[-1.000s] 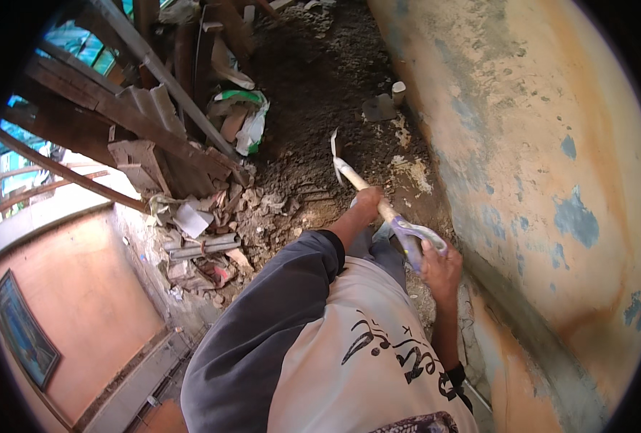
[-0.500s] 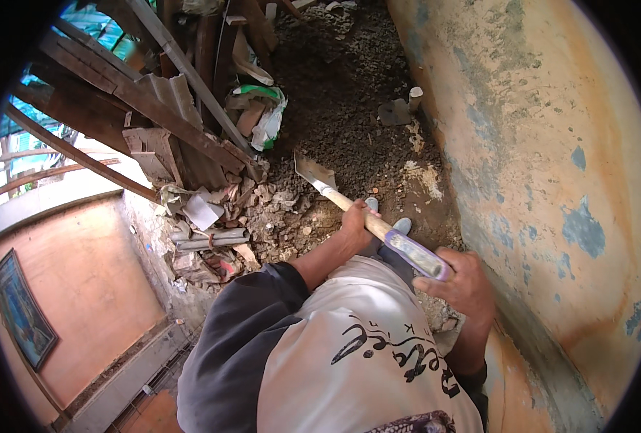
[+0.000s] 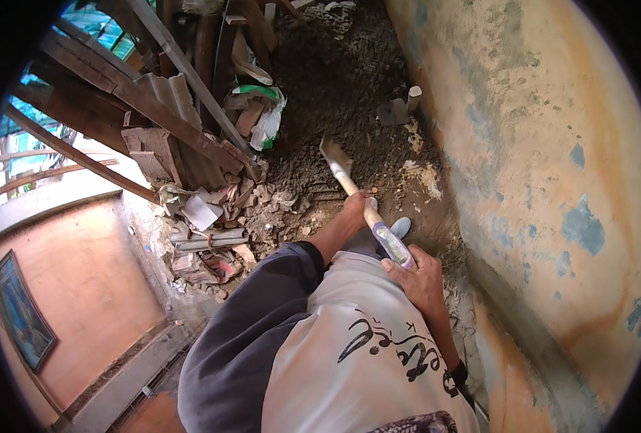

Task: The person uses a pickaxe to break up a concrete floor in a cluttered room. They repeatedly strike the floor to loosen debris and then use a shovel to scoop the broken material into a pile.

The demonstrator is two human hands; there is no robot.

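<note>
With both hands I hold a shovel, which has a pale wooden shaft, a purple-marked grip end and a metal blade. My left hand is closed round the shaft at mid-length. At the near end, my right hand wraps the grip close to my body. The blade points away from me over dark, crumbly soil; whether its edge touches the ground I cannot tell. Part of a light shoe shows beside the shaft.
Wooden beams lean at the left, beside a green-and-white sack. Rubble and pipe pieces lie below them. A peeling wall rises close on the right. A short pale pipe stands at its foot. A framed picture hangs far left.
The shovel's blade has shifted right and farther away over the soil, and the shaft is steeper. My right hand has moved left, towards my body's middle. Both hands keep their hold.
</note>
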